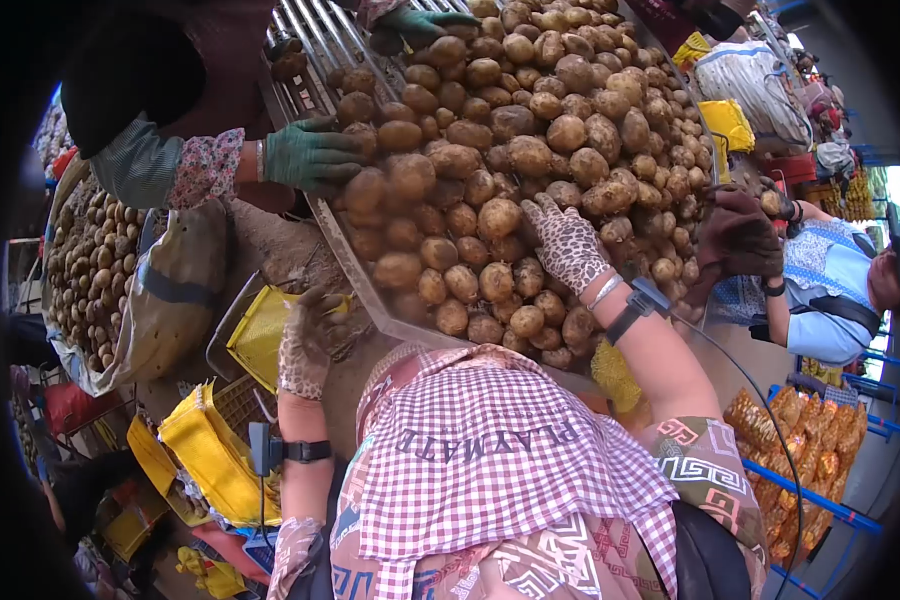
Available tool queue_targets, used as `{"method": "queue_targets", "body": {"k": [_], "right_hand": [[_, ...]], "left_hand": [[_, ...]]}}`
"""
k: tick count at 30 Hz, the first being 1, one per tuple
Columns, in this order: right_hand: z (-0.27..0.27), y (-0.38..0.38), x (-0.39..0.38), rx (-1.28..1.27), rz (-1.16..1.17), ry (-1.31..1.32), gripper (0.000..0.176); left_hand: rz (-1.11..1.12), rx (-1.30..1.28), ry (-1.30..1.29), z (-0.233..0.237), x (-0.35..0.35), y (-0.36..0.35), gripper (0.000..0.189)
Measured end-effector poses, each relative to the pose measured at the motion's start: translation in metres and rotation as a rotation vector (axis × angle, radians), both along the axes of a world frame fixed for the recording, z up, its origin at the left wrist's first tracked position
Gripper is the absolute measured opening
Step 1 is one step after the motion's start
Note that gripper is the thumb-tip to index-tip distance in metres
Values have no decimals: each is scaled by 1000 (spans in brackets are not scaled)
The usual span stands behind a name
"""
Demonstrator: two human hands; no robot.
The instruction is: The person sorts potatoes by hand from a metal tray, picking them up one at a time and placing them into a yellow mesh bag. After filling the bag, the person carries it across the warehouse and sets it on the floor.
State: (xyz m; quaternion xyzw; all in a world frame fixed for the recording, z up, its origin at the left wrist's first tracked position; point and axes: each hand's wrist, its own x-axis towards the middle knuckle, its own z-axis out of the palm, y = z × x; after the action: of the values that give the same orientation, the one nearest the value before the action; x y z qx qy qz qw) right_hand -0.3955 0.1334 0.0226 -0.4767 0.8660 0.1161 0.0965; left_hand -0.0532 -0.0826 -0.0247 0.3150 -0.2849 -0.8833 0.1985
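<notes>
A large heap of brown, soil-dusted potatoes (495,215) fills the metal-edged sorting table (375,300) before me. My right hand (567,245), in a leopard-print glove, lies on the potatoes with its fingers stretched out. Off the table's left edge is my left hand (308,340), in a matching glove with dark, dirty fingers. Its fingers look spread and I see nothing held in them. Beside it is a yellow mesh bag (265,335) on a metal frame.
Across the table a co-worker's green-gloved hand (315,155) touches potatoes; another person (830,265) works at the right. A big white sack of potatoes (175,290) stands left, near folded yellow bags (205,450). Filled net bags (805,450) sit behind blue rails at right.
</notes>
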Motion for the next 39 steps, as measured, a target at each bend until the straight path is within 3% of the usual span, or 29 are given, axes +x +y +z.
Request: {"method": "queue_targets", "body": {"k": [5, 7, 8, 10, 16, 18, 20, 22, 23, 24, 26, 28, 30, 32, 34, 35, 38, 39], "right_hand": [[10, 10, -2, -169, -106, -159, 68], [23, 14, 14, -360, -361, -348, 73], [22, 13, 16, -352, -364, -353, 73], [19, 12, 20, -80, -215, -87, 77], [-9, 2, -3, -80, -147, -139, 76], [-12, 9, -9, -270, -150, -223, 69], [20, 8, 4, -275, -242, -279, 66], [31, 19, 14, -652, -294, -318, 66], [42, 21, 20, -734, -484, -498, 69], [43, 25, 24, -739, -496, -499, 69], [42, 32, 32, -1039, -418, -891, 71], [40, 41, 49, -1132, -356, -962, 74], [45, 67, 53, -1036, -468, -679, 73], [47, 109, 45, -1014, -502, -178, 74], [37, 161, 53, -562, -658, 267, 75], [31, 179, 60, -416, -785, 290, 78], [-53, 243, 73, -473, -954, 139, 73], [-58, 256, 76, -461, -990, 157, 73]], "left_hand": [[-352, 137, 162, 55, -78, 48, 57], [-408, 109, 171, 61, -91, 56, 58], [-468, 80, 169, 62, -96, 59, 59], [-487, 70, 125, 50, -105, 64, 59], [-611, 59, 81, 47, -123, 73, 54], [-613, 51, 77, 46, -123, 72, 56], [-592, 45, 82, 49, -126, 71, 58], [-516, 76, 72, 60, -127, 71, 64], [-520, 77, 69, 67, -132, 72, 64], [-505, 157, 35, 76, -140, 76, 66], [-508, 225, -6, 82, -159, 84, 68], [-575, 588, 211, 76, -176, 89, 68], [-590, 614, 163, 74, -180, 93, 64], [-533, 644, 88, 78, -186, 98, 60], [-560, 599, 109, 74, -183, 104, 59], [-557, 556, 151, 73, -184, 105, 59], [-626, 483, 146, 73, -185, 107, 59], [-644, 479, 158, 74, -188, 109, 60]]}}
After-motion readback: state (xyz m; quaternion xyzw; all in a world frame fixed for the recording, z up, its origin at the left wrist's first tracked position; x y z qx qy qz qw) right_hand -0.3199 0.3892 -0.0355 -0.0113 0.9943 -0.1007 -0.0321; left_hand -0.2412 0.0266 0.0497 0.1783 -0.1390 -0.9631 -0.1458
